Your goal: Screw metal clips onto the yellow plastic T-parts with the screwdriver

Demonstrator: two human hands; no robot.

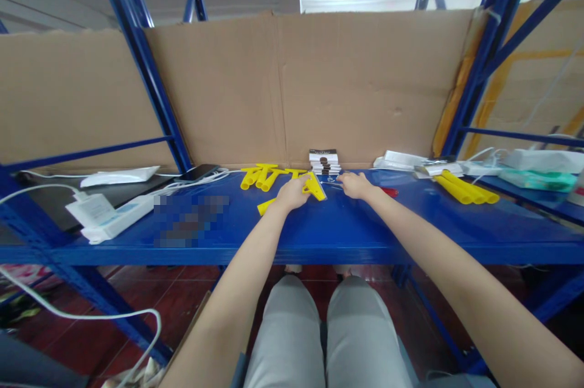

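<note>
My left hand [293, 193] is closed around a yellow tool [316, 187], whose wide head points to the right and whose handle end [264, 207] shows at the lower left of the hand. My right hand [356, 185] has its fingers pinched at small metal pieces [329, 182] on the blue shelf; what exactly it grips is too small to tell. Behind the left hand lie several yellow T-shaped tools [267, 175]. A stack of small printed cards [325, 161] stands behind, between the hands. A red item [390, 192] lies just right of the right wrist.
On the blue shelf [337, 254], a white power strip [123, 218] and a dark phone [201, 173] with cables lie left. Yellow tubes [465, 187] and white packets [399, 160] lie right. Cardboard [319, 84] walls the back, between blue posts.
</note>
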